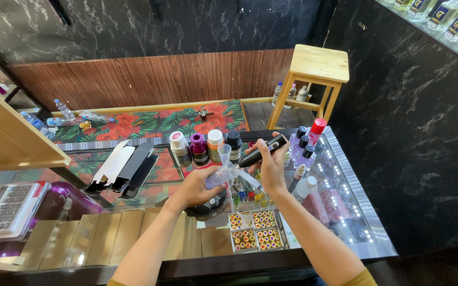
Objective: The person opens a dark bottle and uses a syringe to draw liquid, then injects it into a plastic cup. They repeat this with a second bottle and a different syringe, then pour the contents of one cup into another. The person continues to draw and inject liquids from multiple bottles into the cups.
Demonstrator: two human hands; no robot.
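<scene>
Plainly, right hand [272, 161] gripped a black bottle [261, 151] slanted down toward the funnel [225, 157]; left hand [200, 185] clasped the clear bottle [219, 177] beneath it.

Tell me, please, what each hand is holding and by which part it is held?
The left hand wraps the body of a small clear bottle with a funnel on top; the right hand holds a black bottle around its middle, tilted.

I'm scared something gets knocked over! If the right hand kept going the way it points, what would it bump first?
Probably the clear funnel that the left hand holds; the right hand points its black bottle toward it. Depth is unclear.
</scene>
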